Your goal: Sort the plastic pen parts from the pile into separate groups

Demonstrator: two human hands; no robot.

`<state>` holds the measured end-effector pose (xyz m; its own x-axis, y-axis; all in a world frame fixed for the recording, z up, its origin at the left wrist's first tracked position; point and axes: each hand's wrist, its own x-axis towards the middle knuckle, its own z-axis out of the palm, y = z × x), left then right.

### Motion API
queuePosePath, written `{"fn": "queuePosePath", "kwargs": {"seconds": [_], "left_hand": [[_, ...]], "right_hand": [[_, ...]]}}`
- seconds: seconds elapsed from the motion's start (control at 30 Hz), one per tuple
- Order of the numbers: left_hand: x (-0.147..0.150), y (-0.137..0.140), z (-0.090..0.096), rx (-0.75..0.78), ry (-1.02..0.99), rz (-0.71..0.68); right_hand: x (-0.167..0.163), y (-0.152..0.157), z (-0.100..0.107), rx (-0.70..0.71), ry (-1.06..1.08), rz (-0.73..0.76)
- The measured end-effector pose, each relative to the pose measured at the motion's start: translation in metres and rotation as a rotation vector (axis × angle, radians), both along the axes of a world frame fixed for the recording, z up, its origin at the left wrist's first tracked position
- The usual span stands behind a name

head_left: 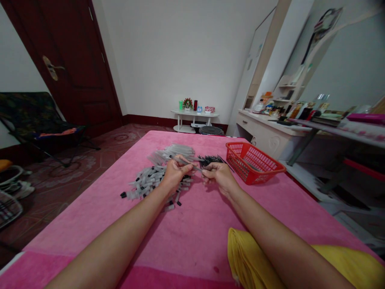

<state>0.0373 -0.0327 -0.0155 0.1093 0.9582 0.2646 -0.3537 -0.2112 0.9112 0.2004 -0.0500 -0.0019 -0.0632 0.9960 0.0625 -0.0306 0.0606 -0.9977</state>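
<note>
My left hand [177, 173] is closed on a slim, pale pen-like tube that points toward my right hand. My right hand [220, 176] pinches the near end of the same thin piece, and the fingertips of both hands almost meet. Blur hides its exact ends. Beside and under my left hand lies a heap of short translucent caps [147, 181], some with black ends. Behind the hands rests a stack of long clear tubes [180, 150]. Just beyond my right hand sits a bunch of thin black sticks [213, 159].
A red plastic basket [255, 176], with some slim pieces inside, stands right of my hands on the pink cloth [192, 241]. Yellow fabric [252, 257] lies under my right forearm. A cluttered dresser [264, 128] is at the right, a folding chair [33, 116] at the left.
</note>
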Motion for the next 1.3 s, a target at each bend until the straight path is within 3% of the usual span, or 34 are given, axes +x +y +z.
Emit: {"fn": "queuePosePath", "kwargs": {"seconds": [0.17, 0.3, 0.43, 0.57, 0.63, 0.77, 0.87, 0.97, 1.1, 1.2, 1.3], "left_hand": [[0.005, 0.005, -0.001, 0.039, 0.093, -0.018], [0.002, 0.015, -0.001, 0.124, 0.230, 0.047], [-0.030, 0.034, 0.001, 0.226, 0.444, 0.280], [-0.070, 0.048, 0.002, 0.274, 1.019, 0.546], [-0.083, 0.050, 0.000, 0.273, 1.236, 0.592], [-0.093, 0.053, -0.006, 0.264, 1.397, 0.571], [-0.091, 0.055, -0.011, 0.273, 1.400, 0.463], [-0.085, 0.054, -0.016, 0.319, 1.338, 0.343], [-0.078, 0.053, -0.020, 0.407, 1.243, 0.247], [-0.074, 0.053, -0.023, 0.461, 1.260, 0.226], [-0.073, 0.053, -0.027, 0.483, 1.312, 0.253]], "right_hand": [[-0.005, 0.002, 0.002, 0.140, -0.123, 0.041], [0.005, 0.008, 0.014, 0.266, -0.289, -0.004], [0.047, 0.018, 0.036, 0.416, -0.403, -0.324], [0.107, 0.028, 0.043, 0.603, -0.701, -0.805], [0.130, 0.032, 0.040, 0.648, -0.688, -0.841], [0.143, 0.034, 0.036, 0.663, -0.685, -0.739], [0.125, 0.031, 0.039, 0.693, -0.850, -0.776], [0.096, 0.028, 0.036, 0.707, -0.998, -0.681], [0.056, 0.026, 0.015, 0.677, -1.040, -0.355], [0.027, 0.017, -0.004, 0.750, -1.024, -0.017], [0.001, -0.001, -0.011, 0.833, -0.988, 0.269]]}}
